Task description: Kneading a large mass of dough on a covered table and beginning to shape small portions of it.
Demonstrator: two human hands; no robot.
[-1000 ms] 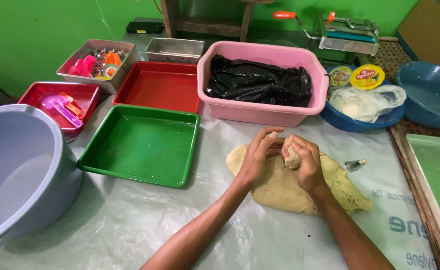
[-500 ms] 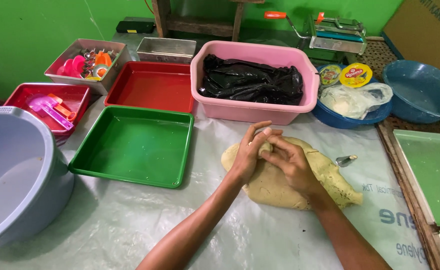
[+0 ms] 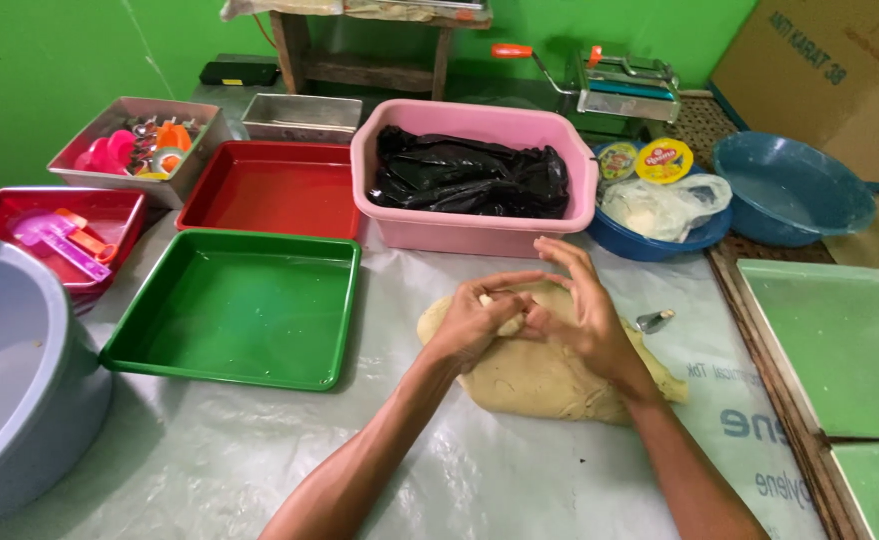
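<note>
We've got both hands over the big dough slab [image 3: 550, 375], which lies flat on the plastic-covered worktop [image 3: 210, 460], just in front of the pink tub [image 3: 475, 232]. Our left hand [image 3: 475, 325] is curled around a small dough lump [image 3: 508, 322], pinching it right above the slab. Our right hand [image 3: 588, 315] presses against that same lump, fingers [image 3: 570, 262] fanned out loose. The green tray [image 3: 235, 305] sits left of the slab, and a small metal cutter [image 3: 652, 321] lies just right of it.
</note>
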